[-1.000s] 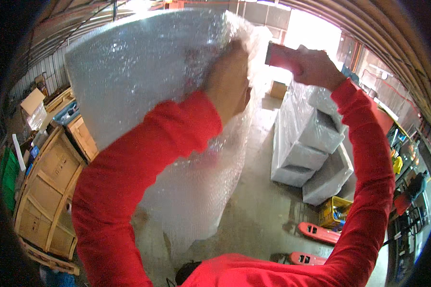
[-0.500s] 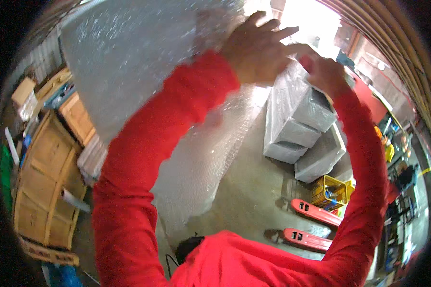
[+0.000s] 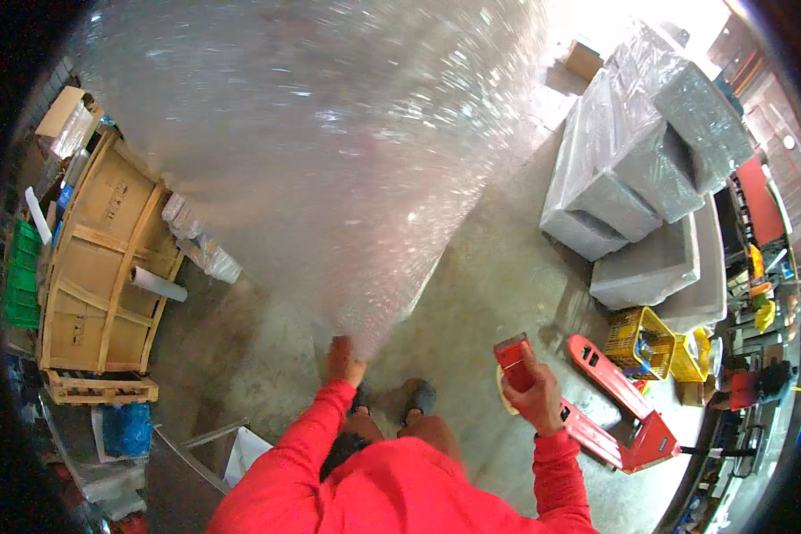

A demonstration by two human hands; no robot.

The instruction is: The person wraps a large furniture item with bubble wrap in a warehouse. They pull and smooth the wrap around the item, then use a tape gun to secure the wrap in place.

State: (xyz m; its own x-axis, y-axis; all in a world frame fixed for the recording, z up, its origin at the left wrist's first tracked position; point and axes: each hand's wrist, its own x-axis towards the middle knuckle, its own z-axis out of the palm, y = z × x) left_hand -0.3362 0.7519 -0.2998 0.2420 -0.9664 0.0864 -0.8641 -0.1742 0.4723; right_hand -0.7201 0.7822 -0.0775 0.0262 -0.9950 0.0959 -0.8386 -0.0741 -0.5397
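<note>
A large upright block in clear bubble wrap (image 3: pixel 285 178) fills the upper middle, blurred and tapering downward. My left hand (image 3: pixel 347 363) is low at its bottom tip, against or close to the wrap's edge. Its fingers are smeared, so their grip does not show. Off to the right, held away from the wrap, my right hand (image 3: pixel 539 400) is closed around a red tape dispenser (image 3: pixel 514 360). A pale yellowish tape roll (image 3: pixel 505 393) shows beside the palm.
Grey wrapped furniture pieces (image 3: pixel 614 187) are stacked at right. Below them are a yellow crate (image 3: pixel 639 343) and a red pallet jack (image 3: pixel 610 378). A wooden-framed carton (image 3: pixel 107 267) stands left, with a white roll (image 3: pixel 158 283) and a green crate (image 3: pixel 22 276).
Both hands have come down from high against the wrap; the left, spread before, is now near the wrap's bottom. The right has moved clear with the dispenser. The view has shifted.
</note>
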